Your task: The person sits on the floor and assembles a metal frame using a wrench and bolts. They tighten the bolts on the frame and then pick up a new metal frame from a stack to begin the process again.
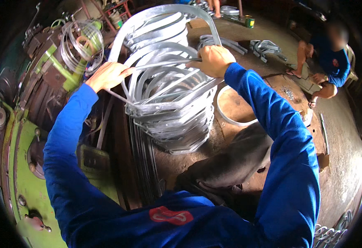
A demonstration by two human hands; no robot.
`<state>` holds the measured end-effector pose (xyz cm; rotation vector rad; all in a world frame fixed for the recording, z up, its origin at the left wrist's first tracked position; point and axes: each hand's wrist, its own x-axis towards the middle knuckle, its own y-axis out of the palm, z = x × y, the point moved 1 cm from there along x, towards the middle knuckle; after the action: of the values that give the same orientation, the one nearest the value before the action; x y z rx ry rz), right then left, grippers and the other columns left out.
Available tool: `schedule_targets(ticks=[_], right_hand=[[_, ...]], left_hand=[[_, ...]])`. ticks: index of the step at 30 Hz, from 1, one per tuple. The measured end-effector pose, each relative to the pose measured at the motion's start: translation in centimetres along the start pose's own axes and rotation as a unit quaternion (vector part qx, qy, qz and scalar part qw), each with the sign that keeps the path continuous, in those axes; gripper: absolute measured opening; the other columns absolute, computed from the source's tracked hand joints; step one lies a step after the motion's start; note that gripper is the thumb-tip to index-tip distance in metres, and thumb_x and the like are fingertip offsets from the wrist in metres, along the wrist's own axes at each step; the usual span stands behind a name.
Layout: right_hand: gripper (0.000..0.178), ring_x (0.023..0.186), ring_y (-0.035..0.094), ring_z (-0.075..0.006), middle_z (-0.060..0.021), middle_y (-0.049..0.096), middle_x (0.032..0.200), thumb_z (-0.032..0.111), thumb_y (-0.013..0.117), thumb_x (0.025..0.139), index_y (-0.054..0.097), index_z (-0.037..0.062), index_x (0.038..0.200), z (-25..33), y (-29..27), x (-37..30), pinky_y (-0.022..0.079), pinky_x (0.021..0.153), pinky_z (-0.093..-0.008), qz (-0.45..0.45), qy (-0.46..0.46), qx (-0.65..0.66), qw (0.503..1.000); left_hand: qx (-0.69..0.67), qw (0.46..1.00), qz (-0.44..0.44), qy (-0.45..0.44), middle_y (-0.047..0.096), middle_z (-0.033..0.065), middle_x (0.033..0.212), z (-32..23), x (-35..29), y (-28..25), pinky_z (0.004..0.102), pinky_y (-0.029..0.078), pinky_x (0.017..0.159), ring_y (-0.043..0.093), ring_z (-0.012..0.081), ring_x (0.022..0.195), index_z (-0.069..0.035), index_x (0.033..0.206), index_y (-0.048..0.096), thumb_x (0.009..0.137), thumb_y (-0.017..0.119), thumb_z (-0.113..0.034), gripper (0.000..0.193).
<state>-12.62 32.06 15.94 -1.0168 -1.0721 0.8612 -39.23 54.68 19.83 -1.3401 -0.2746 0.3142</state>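
Observation:
A large bent frame of flat silvery metal strip (pixel 125 29) arches up and away from me, with a straight lower side running between my hands. My left hand (pixel 110 76) is closed on its lower left corner. At the lower right corner, my right hand (pixel 215 60) grips the same metal frame, thumb pointing inward along the strip. Right beneath it stands a tall stack of similar bent metal frames (pixel 172 134). Whether the held frame touches the stack, I cannot tell.
A green machine (pixel 65 165) with knobs fills the left side, and a wire coil (pixel 81 47) lies farther back. Beside the stack is a pale metal ring (pixel 234 121). Another person (pixel 329 62) sits at the right. More bent strips (pixel 265 48) lie on the floor.

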Motion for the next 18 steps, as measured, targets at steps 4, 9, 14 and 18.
schedule_targets(ticks=[4, 9, 14, 18], right_hand=[[0.066, 0.085, 0.071, -0.0331, -0.0208, 0.071, 0.083, 0.065, 0.062, 0.085, 0.074, 0.0001, 0.086, -0.6, 5.3, 2.5, 0.054, 0.082, -0.0422, 0.004, 0.0, 0.018, 1.0], [0.067, 0.09, 0.07, -0.0366, -0.0223, 0.071, 0.093, 0.064, 0.055, 0.089, 0.073, -0.0002, 0.094, 0.2, 9.8, 2.8, 0.053, 0.087, -0.0457, 0.054, -0.018, -0.013, 0.998], [0.069, 0.092, 0.07, -0.0359, -0.0243, 0.071, 0.094, 0.064, 0.054, 0.089, 0.071, -0.0023, 0.095, -0.1, 10.8, 2.8, 0.051, 0.088, -0.0477, 0.081, -0.016, -0.024, 0.996], [0.069, 0.089, 0.071, -0.0351, -0.0225, 0.071, 0.091, 0.065, 0.057, 0.087, 0.072, -0.0023, 0.094, -0.3, 11.3, 3.5, 0.053, 0.085, -0.0461, 0.029, -0.022, -0.028, 0.999]], left_hand=[[-0.05, 0.998, 0.024, -0.003, 0.062, 0.025, 0.077, 1.1, 1.4, 3.5, 0.0508, 0.046, 0.067, 0.061, 0.0462, 0.08, -0.004, 0.094, 0.068, 0.1, 0.045, -0.05, 0.052], [-0.081, 0.995, 0.049, -0.039, 0.064, 0.0192, 0.071, 2.6, 2.6, 10.5, 0.0445, 0.05, 0.063, 0.065, 0.0349, 0.066, -0.006, 0.094, 0.07, 0.098, 0.051, -0.051, 0.05], [-0.146, 0.983, 0.072, -0.091, 0.06, 0.0152, 0.065, 1.6, 2.6, 10.5, 0.0404, 0.047, 0.058, 0.058, 0.0266, 0.056, -0.006, 0.1, 0.071, 0.097, 0.057, -0.043, 0.04], [-0.182, 0.973, 0.057, -0.128, 0.059, 0.0154, 0.063, 2.1, 3.1, 11.4, 0.0388, 0.047, 0.053, 0.059, 0.0239, 0.051, -0.007, 0.097, 0.072, 0.097, 0.058, -0.045, 0.041]])
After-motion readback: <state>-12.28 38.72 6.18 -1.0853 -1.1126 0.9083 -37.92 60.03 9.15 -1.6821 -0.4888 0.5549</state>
